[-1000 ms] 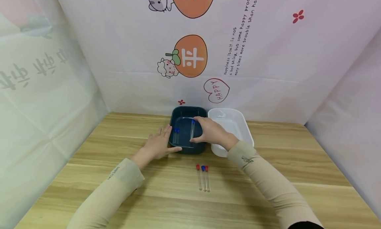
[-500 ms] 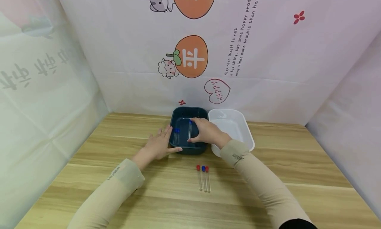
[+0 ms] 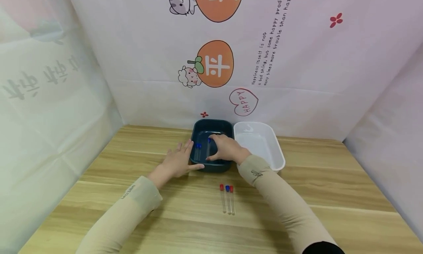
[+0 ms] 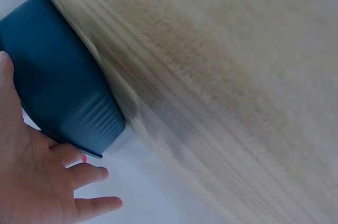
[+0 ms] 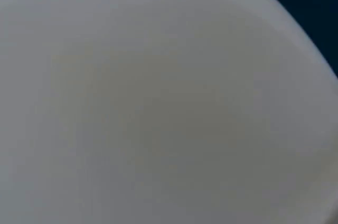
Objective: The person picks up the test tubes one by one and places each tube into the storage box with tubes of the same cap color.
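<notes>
In the head view my right hand (image 3: 228, 149) reaches into the dark teal bin (image 3: 214, 167). Between thumb and fingers it pinches a clear test tube with a blue cap (image 3: 209, 140), low inside the bin. Two more blue-capped tubes (image 3: 198, 146) lie side by side at the bin's left. My left hand (image 3: 178, 161) rests with spread fingers against the bin's left rim and near corner; the left wrist view shows its fingers (image 4: 90, 174) extended beside the bin wall (image 4: 63, 76). The right wrist view shows mostly a blurred white surface, with neither hand nor tube visible.
A white bin (image 3: 259, 140) stands against the teal bin's right side, under the right forearm. Nearer on the wooden table (image 3: 165, 217), three tubes lie side by side: a red-capped tube (image 3: 223, 199), a blue-capped tube (image 3: 228, 200) and another red-capped tube (image 3: 232, 200). Printed cloth hangs behind.
My right hand has moved left and slightly down inside the teal bin, carrying the blue-capped test tube toward the two others. The left hand stays at the rim.
</notes>
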The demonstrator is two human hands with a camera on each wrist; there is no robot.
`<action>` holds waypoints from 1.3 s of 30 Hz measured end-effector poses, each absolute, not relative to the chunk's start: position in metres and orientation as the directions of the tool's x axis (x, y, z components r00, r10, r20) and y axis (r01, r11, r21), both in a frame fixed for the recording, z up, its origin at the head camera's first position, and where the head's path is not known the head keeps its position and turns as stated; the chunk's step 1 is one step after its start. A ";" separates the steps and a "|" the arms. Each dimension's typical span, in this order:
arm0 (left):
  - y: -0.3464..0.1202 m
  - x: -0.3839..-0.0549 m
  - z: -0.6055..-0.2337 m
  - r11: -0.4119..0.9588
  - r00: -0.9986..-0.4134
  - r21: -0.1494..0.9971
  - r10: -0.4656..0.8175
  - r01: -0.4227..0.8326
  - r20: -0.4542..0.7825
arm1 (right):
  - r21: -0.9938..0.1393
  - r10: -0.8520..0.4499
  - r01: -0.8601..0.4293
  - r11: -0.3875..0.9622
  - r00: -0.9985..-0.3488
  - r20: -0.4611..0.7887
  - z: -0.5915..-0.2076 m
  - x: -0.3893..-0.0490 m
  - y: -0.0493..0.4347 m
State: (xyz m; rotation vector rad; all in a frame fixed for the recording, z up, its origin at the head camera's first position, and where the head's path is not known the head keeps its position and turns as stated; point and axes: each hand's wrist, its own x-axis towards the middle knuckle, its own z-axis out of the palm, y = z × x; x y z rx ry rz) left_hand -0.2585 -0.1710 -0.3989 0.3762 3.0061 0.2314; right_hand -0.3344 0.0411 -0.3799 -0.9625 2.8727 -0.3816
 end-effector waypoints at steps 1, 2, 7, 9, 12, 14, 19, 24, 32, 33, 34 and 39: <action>-0.170 -0.259 -0.399 0.958 -0.964 0.157 0.254 0.239 -0.084 | -0.269 -0.603 -0.578 0.770 -0.798 -0.009 -0.381 -0.335 0.042; -0.170 -0.259 -0.399 0.959 -0.963 0.152 0.255 0.240 -0.086 | -0.277 -0.603 -0.575 0.770 -0.798 -0.016 -0.382 -0.337 0.042; -0.169 -0.261 -0.401 0.964 -0.964 0.125 0.249 0.237 -0.094 | -0.322 -0.617 -0.572 0.754 -0.786 -0.047 -0.384 -0.341 0.041; -0.170 -0.261 -0.401 0.964 -0.964 0.124 0.247 0.235 -0.094 | -0.332 -0.621 -0.573 0.749 -0.782 -0.052 -0.384 -0.342 0.040; -0.172 -0.261 -0.401 0.963 -0.965 0.133 0.248 0.235 -0.089 | -0.331 -0.626 -0.578 0.746 -0.778 -0.053 -0.385 -0.344 0.036; -0.173 -0.261 -0.401 0.962 -0.964 0.134 0.251 0.239 -0.083 | -0.325 -0.626 -0.578 0.748 -0.778 -0.056 -0.386 -0.345 0.034; -0.175 -0.261 -0.402 0.960 -0.963 0.136 0.256 0.244 -0.080 | -0.304 -0.619 -0.571 0.763 -0.781 -0.085 -0.389 -0.348 0.029; -0.173 -0.261 -0.401 0.961 -0.961 0.117 0.261 0.250 -0.089 | -0.264 -0.622 -0.581 0.770 -0.776 -0.103 -0.394 -0.349 0.024; -0.170 -0.260 -0.403 0.963 -0.961 0.104 0.259 0.249 -0.092 | -0.205 -0.614 -0.586 0.784 -0.780 -0.120 -0.406 -0.352 0.018; -0.170 -0.260 -0.404 0.963 -0.962 0.103 0.258 0.248 -0.091 | -0.202 -0.616 -0.589 0.783 -0.779 -0.119 -0.407 -0.352 0.017; -0.170 -0.260 -0.404 0.963 -0.962 0.106 0.257 0.248 -0.089 | -0.193 -0.619 -0.593 0.781 -0.777 -0.116 -0.408 -0.353 0.016; -0.173 -0.261 -0.403 0.963 -0.964 0.112 0.254 0.245 -0.077 | -0.171 -0.616 -0.597 0.784 -0.781 -0.104 -0.409 -0.354 0.012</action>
